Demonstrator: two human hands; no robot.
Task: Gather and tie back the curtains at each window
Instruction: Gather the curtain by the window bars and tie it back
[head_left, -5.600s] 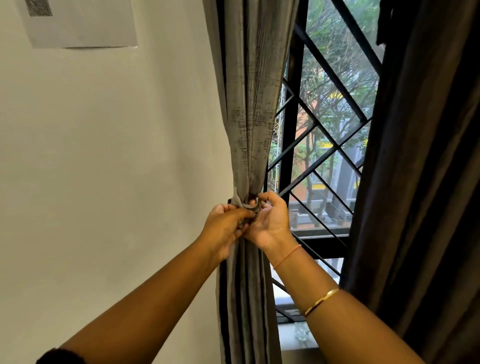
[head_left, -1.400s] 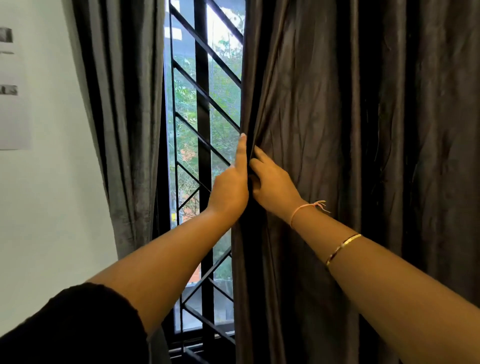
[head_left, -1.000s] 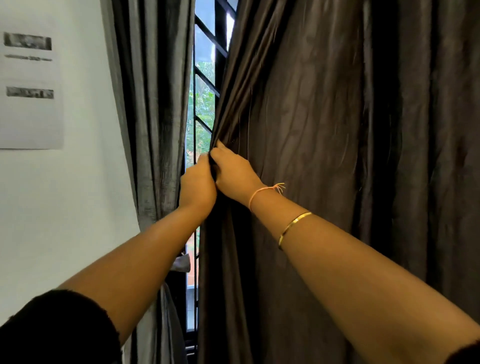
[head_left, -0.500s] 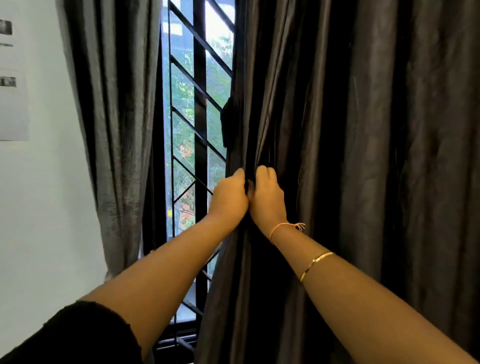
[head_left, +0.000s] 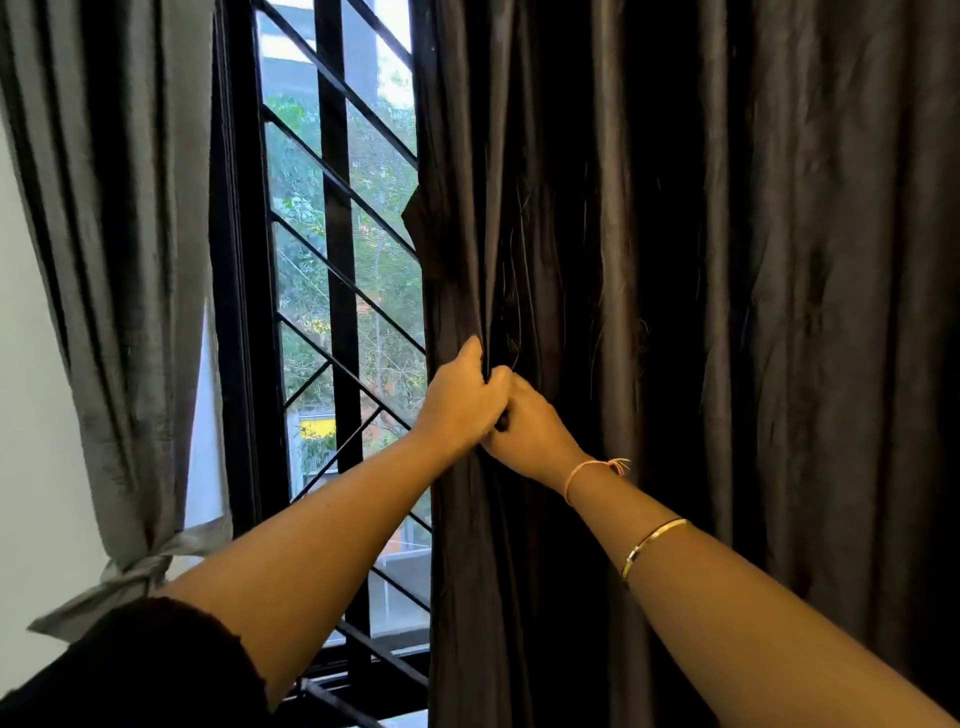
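Observation:
A dark brown curtain (head_left: 727, 312) hangs loose over the right side of the window. My left hand (head_left: 460, 402) grips its left edge at mid height, fingers curled into the folds. My right hand (head_left: 530, 431) grips the same bunched edge just beside and below, touching the left hand. On the left hangs the grey curtain (head_left: 119, 234), gathered and bound low down by a knotted grey tie-back (head_left: 137, 566).
Between the curtains the window (head_left: 343, 291) shows a black frame and a black grille of diagonal bars, with trees and buildings outside. A white wall (head_left: 31, 415) lies at the far left. The sill runs along the bottom.
Earlier both hands were at the grey curtain's tie. They then moved to the dark curtain's edge and have drawn it rightward, bunching more folds, so more window shows.

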